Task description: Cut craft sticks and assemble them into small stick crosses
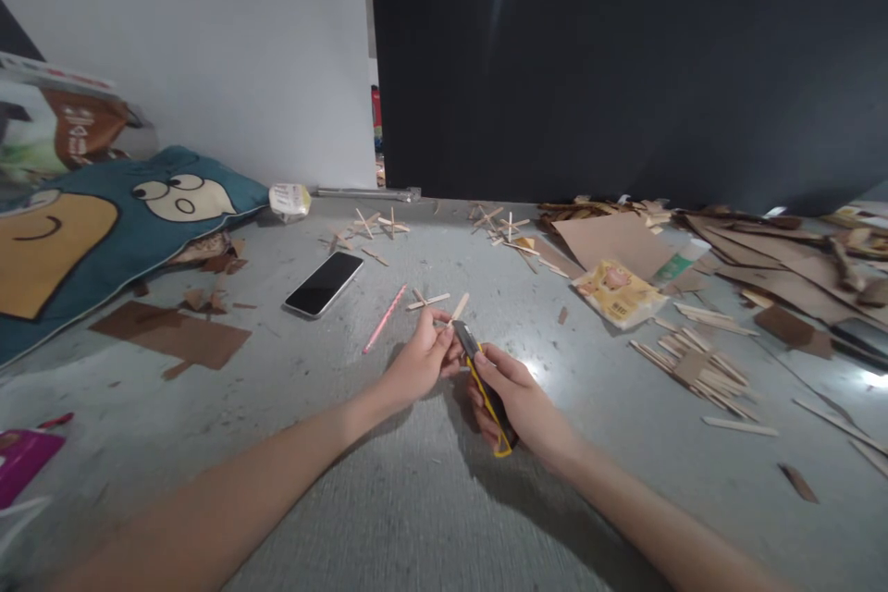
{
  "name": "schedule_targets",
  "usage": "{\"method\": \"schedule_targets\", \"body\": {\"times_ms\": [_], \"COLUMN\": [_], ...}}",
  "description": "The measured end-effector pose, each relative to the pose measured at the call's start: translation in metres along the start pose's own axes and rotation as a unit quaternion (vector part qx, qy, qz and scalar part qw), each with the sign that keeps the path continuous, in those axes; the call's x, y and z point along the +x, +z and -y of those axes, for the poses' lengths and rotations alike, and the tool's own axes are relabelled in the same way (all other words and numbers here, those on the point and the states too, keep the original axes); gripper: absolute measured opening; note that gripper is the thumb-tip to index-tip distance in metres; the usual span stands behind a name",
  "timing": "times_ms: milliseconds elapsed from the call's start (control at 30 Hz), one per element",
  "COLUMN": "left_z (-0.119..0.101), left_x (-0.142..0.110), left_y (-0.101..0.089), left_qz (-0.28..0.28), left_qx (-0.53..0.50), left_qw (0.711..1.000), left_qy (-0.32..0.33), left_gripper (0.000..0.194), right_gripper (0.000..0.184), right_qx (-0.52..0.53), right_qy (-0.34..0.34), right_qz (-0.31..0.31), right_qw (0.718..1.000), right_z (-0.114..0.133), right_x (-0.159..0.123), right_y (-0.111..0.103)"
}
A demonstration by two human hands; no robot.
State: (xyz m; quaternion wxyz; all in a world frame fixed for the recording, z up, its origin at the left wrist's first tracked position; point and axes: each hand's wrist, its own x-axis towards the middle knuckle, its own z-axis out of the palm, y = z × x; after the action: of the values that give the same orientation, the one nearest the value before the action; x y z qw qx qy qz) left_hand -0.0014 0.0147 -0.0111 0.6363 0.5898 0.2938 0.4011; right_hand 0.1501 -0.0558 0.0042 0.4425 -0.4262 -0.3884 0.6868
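Observation:
My left hand (425,353) is closed on a small wooden craft stick (459,307), whose upper end sticks out past the fingertips. In my right hand (510,393) is a yellow and black utility knife (489,384), gripped along its body. The knife's front end meets the stick beside my left thumb; whether the blade is out I cannot make out. Just beyond my left hand lie crossed craft sticks (428,302). A pink patterned pencil-like rod (384,319) rests to the left of them.
A smartphone (325,284) lies left of centre, near a blue cartoon cushion (149,222). More crossed sticks (392,224) stand at the back. On the right are a yellow packet (616,294), a glue stick (684,261), a bundle of sticks (694,368) and cardboard pieces (770,264).

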Motion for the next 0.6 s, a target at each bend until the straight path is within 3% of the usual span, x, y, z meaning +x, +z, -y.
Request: {"method": "schedule_targets", "body": {"times_ms": [167,300,433,600], "left_z": [0.002,0.002,-0.001,-0.003], "left_x": [0.004,0.005,0.001,-0.008], "left_y": [0.0,0.0,0.003,0.009], "left_qz": [-0.002,-0.01,-0.016,-0.004], "left_qx": [-0.038,-0.045,0.016,0.12], "left_qw": [0.999,0.999,1.0,0.993], "left_qy": [-0.015,-0.023,-0.021,-0.016], "left_gripper": [0.049,0.044,0.033,0.024], "right_gripper": [0.05,0.051,0.048,0.045], "right_qx": [0.038,-0.014,-0.133,-0.228], "right_qy": [-0.011,-0.042,-0.119,-0.148], "right_qz": [0.024,0.031,-0.067,-0.195], "right_qw": [0.999,0.999,0.982,0.942], "right_z": [-0.001,0.002,0.011,0.019], "right_x": [0.001,-0.001,-0.002,0.001], "right_y": [0.0,0.0,-0.005,-0.011]}}
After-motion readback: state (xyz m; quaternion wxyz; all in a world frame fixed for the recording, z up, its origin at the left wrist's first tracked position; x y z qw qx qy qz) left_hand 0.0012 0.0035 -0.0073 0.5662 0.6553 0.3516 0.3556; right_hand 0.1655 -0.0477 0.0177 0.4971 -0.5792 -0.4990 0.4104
